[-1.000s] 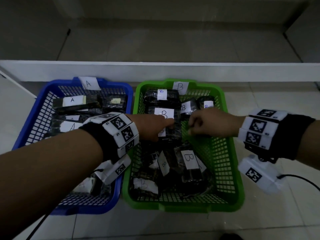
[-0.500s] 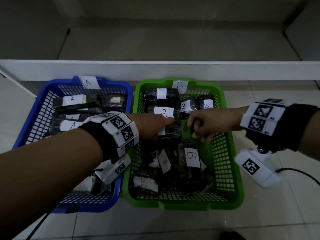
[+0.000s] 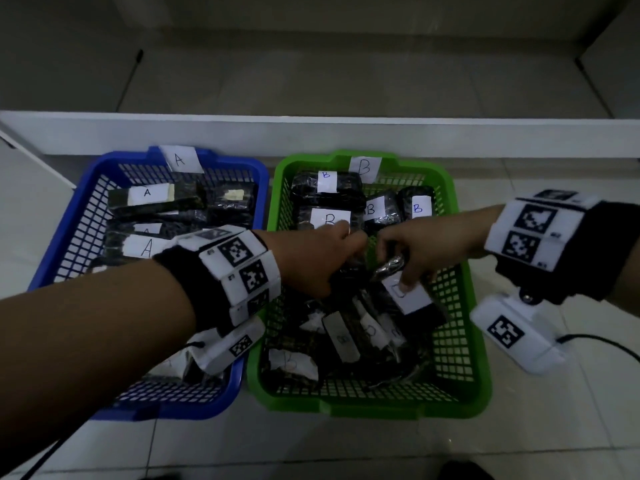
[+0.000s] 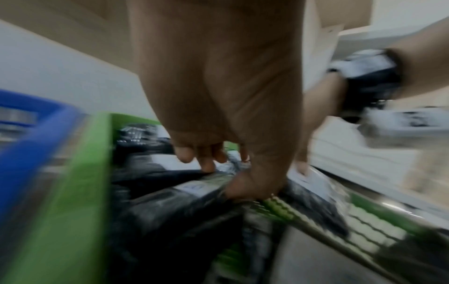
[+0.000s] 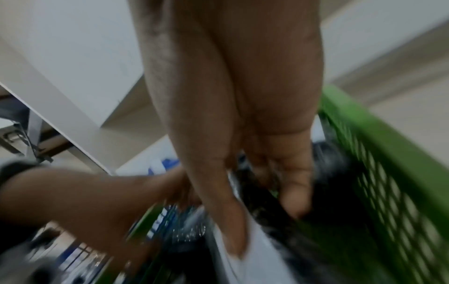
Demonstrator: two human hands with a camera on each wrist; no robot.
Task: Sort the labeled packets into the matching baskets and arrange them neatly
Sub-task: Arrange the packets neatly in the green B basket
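Observation:
A blue basket (image 3: 83, 209) tagged A holds black packets labelled A (image 3: 147, 192). To its right stands a green basket (image 3: 481, 358) tagged B, with several black packets labelled B. Both hands are over the green basket's middle. My right hand (image 3: 403, 261) pinches a black packet with a white label (image 3: 412, 299); its thumb (image 5: 228, 226) lies on the label and the fingers (image 5: 296, 196) curl under it. My left hand (image 3: 322, 261) is curled; thumb (image 4: 252, 184) and fingers (image 4: 206, 163) grip a crinkly black packet (image 4: 184, 194) next to it.
A white ledge (image 3: 311, 133) runs behind both baskets. Neat B packets (image 3: 325, 188) line the back of the green basket and loose ones (image 3: 341, 337) lie jumbled at its front. A black cable (image 3: 595, 341) lies on the tiled floor at the right.
My right hand has dropped onto the labelled packet, taken hold of it and turned it askew. The left hand's outstretched finger has curled in round a packet.

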